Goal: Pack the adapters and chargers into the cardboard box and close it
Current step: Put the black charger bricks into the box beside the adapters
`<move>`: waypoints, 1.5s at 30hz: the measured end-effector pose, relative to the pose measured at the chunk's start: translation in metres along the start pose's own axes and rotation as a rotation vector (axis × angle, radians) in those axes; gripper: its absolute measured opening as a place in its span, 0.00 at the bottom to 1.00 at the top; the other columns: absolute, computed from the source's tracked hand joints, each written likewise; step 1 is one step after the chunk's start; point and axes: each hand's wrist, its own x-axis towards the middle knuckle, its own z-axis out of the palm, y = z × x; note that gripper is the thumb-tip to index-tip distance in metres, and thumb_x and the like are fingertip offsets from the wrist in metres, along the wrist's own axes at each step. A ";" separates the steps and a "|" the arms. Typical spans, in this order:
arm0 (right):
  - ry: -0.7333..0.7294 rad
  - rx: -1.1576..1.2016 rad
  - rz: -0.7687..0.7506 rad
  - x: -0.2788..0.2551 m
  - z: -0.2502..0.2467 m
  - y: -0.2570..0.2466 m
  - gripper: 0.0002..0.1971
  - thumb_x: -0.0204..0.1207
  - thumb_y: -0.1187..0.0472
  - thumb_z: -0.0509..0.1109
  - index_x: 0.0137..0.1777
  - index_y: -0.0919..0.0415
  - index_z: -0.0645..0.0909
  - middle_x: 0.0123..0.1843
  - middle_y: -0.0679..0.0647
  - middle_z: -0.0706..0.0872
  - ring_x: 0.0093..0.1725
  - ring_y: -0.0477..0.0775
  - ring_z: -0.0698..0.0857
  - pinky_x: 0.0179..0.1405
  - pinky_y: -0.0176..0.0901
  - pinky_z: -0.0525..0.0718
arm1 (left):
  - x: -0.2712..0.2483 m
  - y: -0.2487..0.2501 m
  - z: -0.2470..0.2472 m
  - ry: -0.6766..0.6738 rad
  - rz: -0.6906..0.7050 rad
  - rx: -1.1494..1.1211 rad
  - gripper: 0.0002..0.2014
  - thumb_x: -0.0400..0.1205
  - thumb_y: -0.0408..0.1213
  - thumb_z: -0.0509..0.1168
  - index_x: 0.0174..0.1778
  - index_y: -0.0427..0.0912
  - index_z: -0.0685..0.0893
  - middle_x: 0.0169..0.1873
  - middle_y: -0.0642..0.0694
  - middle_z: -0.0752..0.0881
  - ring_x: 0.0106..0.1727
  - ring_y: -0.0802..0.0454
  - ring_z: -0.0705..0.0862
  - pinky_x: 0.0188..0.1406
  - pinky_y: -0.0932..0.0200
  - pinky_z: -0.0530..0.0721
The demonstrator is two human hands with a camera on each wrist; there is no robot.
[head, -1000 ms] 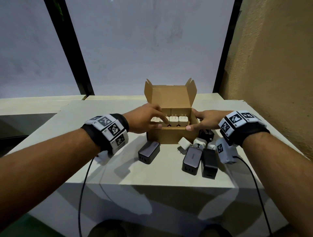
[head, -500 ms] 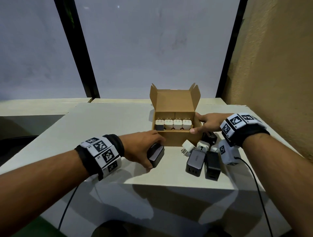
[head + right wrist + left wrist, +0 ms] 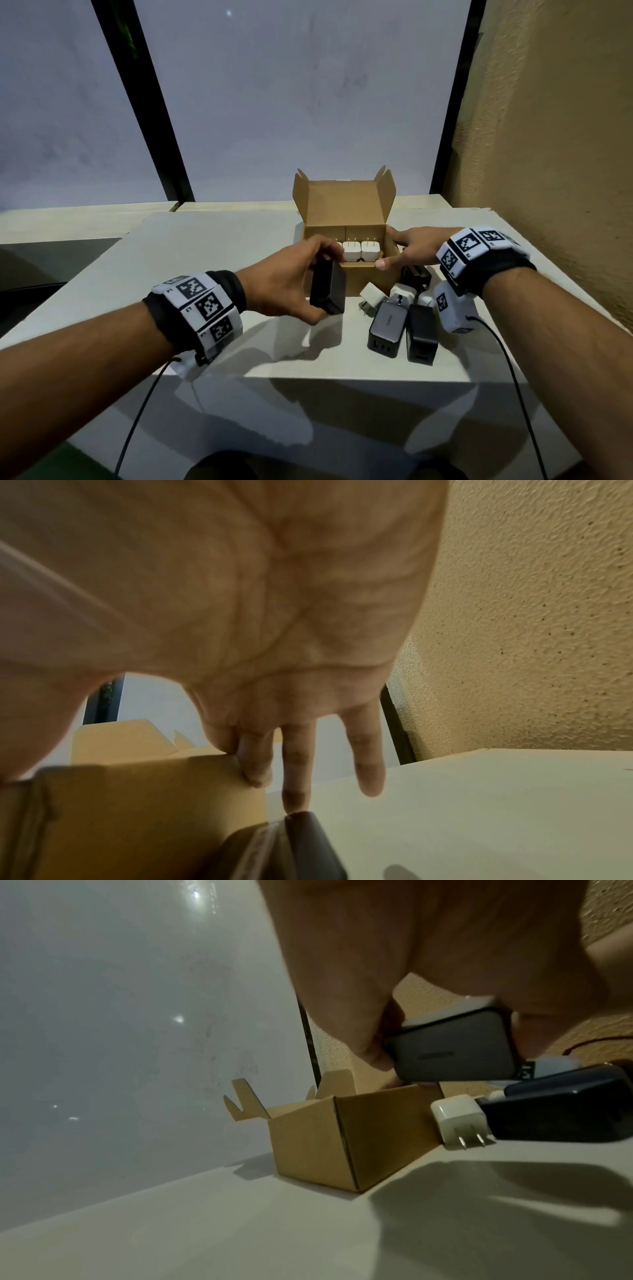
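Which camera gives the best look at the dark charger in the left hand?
The left wrist view: the dark charger faces the lens, pinched between the fingers above the cardboard box. The head view shows its edge in the left hand. The right wrist view does not show it.

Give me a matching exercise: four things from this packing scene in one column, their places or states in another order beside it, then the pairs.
Things:
1. dark charger
2. cardboard box
3. white adapters
4. grey charger

States:
A. lying on the table beside a black one
B. standing in a row inside the box, prongs up
C. lid open, steadied by the right hand
D. gripped by the left hand, lifted off the table

Pairs: 1-D, 2-C, 3-B, 4-A
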 end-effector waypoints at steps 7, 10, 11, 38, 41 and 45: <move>0.005 0.009 -0.016 0.005 0.001 0.003 0.48 0.72 0.30 0.63 0.86 0.51 0.47 0.82 0.58 0.68 0.78 0.62 0.70 0.78 0.59 0.65 | 0.032 0.007 -0.014 0.179 0.016 0.061 0.38 0.61 0.37 0.84 0.62 0.48 0.70 0.57 0.50 0.78 0.51 0.59 0.79 0.47 0.77 0.80; 0.006 0.003 -0.006 0.006 0.001 0.004 0.50 0.72 0.30 0.63 0.86 0.51 0.46 0.83 0.58 0.67 0.79 0.62 0.69 0.79 0.59 0.65 | 0.053 0.001 -0.024 0.176 0.001 0.152 0.37 0.60 0.40 0.85 0.63 0.45 0.74 0.58 0.49 0.80 0.51 0.58 0.79 0.47 0.75 0.79; 0.006 0.005 -0.005 0.007 0.001 0.005 0.50 0.71 0.30 0.63 0.86 0.51 0.46 0.83 0.57 0.67 0.79 0.62 0.68 0.79 0.59 0.65 | 0.060 -0.002 -0.027 0.178 -0.010 0.183 0.38 0.60 0.41 0.85 0.63 0.44 0.75 0.59 0.48 0.81 0.53 0.56 0.80 0.49 0.73 0.79; 0.007 0.014 -0.022 0.009 0.003 0.008 0.52 0.70 0.29 0.63 0.86 0.52 0.43 0.84 0.57 0.65 0.80 0.61 0.67 0.80 0.58 0.63 | 0.094 -0.038 -0.015 -0.200 -0.111 0.319 0.20 0.73 0.38 0.77 0.61 0.53 0.88 0.60 0.50 0.87 0.61 0.50 0.83 0.63 0.55 0.82; 0.003 0.026 -0.017 0.008 0.003 0.008 0.53 0.70 0.29 0.63 0.86 0.52 0.42 0.84 0.57 0.63 0.81 0.61 0.65 0.80 0.58 0.62 | 0.093 -0.039 -0.015 -0.211 -0.101 0.324 0.20 0.74 0.39 0.76 0.63 0.51 0.87 0.62 0.49 0.86 0.62 0.50 0.82 0.62 0.57 0.81; -0.001 0.032 -0.017 0.009 0.003 0.008 0.53 0.69 0.28 0.64 0.86 0.52 0.42 0.84 0.58 0.65 0.81 0.62 0.66 0.80 0.58 0.63 | 0.093 -0.040 -0.014 -0.213 -0.086 0.333 0.20 0.76 0.39 0.74 0.64 0.50 0.86 0.64 0.48 0.84 0.64 0.50 0.81 0.62 0.59 0.79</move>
